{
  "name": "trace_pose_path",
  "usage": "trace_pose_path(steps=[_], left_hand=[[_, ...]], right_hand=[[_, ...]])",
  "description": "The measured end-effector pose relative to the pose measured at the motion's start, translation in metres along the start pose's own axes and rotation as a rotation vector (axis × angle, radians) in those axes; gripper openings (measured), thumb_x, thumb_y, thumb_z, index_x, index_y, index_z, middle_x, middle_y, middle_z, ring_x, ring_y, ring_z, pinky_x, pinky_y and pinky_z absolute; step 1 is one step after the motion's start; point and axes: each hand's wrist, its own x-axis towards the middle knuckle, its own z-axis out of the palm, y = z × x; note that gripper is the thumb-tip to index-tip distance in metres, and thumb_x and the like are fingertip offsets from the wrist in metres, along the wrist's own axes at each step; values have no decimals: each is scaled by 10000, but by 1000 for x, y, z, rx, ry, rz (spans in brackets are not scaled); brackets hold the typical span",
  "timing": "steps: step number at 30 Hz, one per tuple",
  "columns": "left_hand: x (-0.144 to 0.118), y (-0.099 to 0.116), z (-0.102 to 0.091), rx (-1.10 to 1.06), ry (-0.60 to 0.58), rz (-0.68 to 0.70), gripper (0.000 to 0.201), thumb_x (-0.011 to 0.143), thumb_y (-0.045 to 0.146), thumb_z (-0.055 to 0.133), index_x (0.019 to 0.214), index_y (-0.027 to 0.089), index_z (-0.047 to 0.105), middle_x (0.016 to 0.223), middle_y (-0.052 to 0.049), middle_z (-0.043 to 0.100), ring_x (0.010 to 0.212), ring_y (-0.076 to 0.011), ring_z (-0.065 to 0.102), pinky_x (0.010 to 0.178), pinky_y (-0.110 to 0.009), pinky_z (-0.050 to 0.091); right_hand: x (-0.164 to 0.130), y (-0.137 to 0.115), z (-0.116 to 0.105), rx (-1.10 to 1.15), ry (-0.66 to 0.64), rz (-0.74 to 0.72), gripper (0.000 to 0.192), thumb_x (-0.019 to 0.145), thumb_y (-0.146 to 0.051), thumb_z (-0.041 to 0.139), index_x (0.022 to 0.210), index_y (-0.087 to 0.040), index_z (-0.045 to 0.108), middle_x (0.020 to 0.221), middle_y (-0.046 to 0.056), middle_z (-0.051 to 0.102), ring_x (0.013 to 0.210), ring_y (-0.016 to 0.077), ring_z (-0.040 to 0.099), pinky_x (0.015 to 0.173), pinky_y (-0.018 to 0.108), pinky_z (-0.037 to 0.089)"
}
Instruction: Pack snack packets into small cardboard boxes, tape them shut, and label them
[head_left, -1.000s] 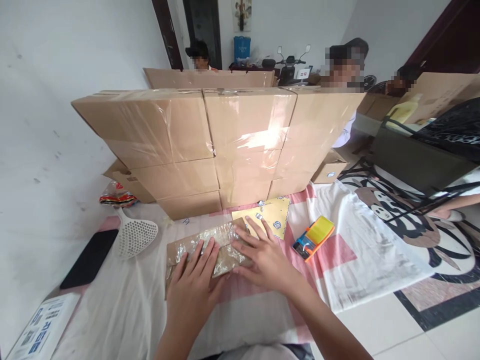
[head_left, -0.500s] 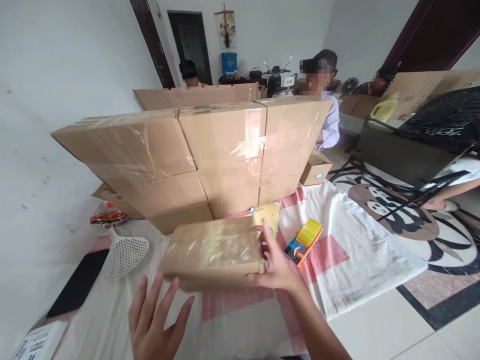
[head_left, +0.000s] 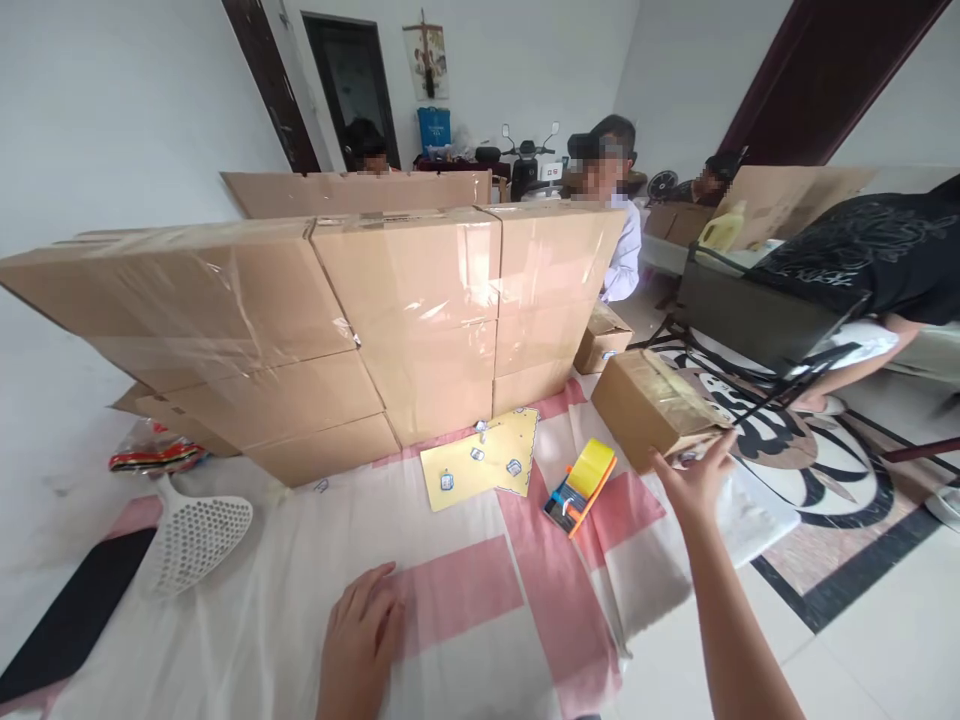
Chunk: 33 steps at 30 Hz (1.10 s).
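A taped cardboard box (head_left: pixel 637 415) sits at the right side of the cloth-covered surface, close to its edge. Gripping the box's near end is my right hand (head_left: pixel 697 482), thumb on the front corner and fingers toward the right side. My left hand (head_left: pixel 364 630) rests on the pink and white cloth (head_left: pixel 457 605), empty, its fingers loosely bent and lying on the fabric. Between the hands are a yellow sheet (head_left: pixel 469 470) with small stickers on it and an orange, blue and yellow tape dispenser (head_left: pixel 581 488).
A wall of taped cardboard boxes (head_left: pixel 405 320) stands across the far side. To the left lie a white perforated skimmer (head_left: pixel 199 540) and a flat black item (head_left: pixel 82 610). Another small box (head_left: pixel 602 340) stands behind. A folding chair (head_left: pixel 765 315) and several people are beyond.
The box has moved from in front of me to the right, held by my right hand. My left hand, spread beside it before, has come down onto the cloth. The view has shifted right.
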Motion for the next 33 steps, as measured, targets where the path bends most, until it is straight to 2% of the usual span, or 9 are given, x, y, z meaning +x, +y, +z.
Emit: trace_pose_path(steps=[3,6,9,12,17,22,25,29,33], left_hand=[[1,-2,1,-65,-16,-29,236,964,335,534,867,258,735,1165,-65,742,1069,-252,682,904,-430,584],[1,-4,2,-65,-34,-51,244,958,358,548,853,262,747,1142,-55,750,1054,-257,695,891,-434,590],[-2,-6,3,-53,-50,-64,237,959,368,552,924,271,765,1132,-47,755,1041,-256,705,872,-430,593],[-3,-7,4,-62,-52,-70,248,965,368,543,977,270,770,1124,-54,758,1021,-252,713,844,-414,597],[1,-5,1,-52,-73,-50,249,967,364,547,925,273,775,1117,-52,760,1028,-254,707,849,-416,581],[4,-1,-1,-50,-92,-59,298,975,379,524,840,261,761,1117,-67,757,1039,-262,697,844,-412,569],[5,-1,0,-52,-87,-64,286,975,375,527,863,262,765,1109,-69,756,1039,-260,697,842,-408,565],[5,-1,1,-51,-76,-63,293,976,374,528,842,259,761,1101,-69,758,1036,-256,698,841,-401,563],[6,-2,1,-61,-70,-67,293,972,383,534,831,258,758,1095,-61,758,1023,-252,700,829,-400,566]], right_hand=[[2,-3,26,3,-32,-18,1458,590,-669,781,1626,-27,-21,1489,326,267,1418,508,300,1123,620,332],[8,-16,49,29,-57,-68,1336,717,-623,731,1626,-26,-44,1502,344,247,1427,471,320,1143,545,323],[17,-22,65,41,-45,-72,1350,698,-628,736,1623,-26,-43,1503,335,232,1419,478,323,1127,551,336],[22,-15,73,52,-33,-48,1428,620,-626,770,1624,-85,-90,1510,295,214,1393,483,347,1093,591,363],[23,-4,72,56,-61,-41,1465,610,-680,792,1623,-153,-127,1528,272,197,1406,465,339,1100,579,358],[27,-7,75,68,-61,-60,1392,624,-722,769,1626,-183,-34,1551,255,170,1433,461,310,1119,580,334],[36,-10,86,67,-72,-59,1371,641,-677,763,1621,-155,-43,1562,265,153,1452,464,271,1138,581,312],[55,-13,108,70,-95,-76,1371,673,-606,733,1604,-111,-143,1597,286,89,1502,443,170,1180,567,259],[72,-19,123,30,-88,-89,1355,700,-571,699,1579,-22,-174,1622,327,13,1538,428,58,1220,563,162]])
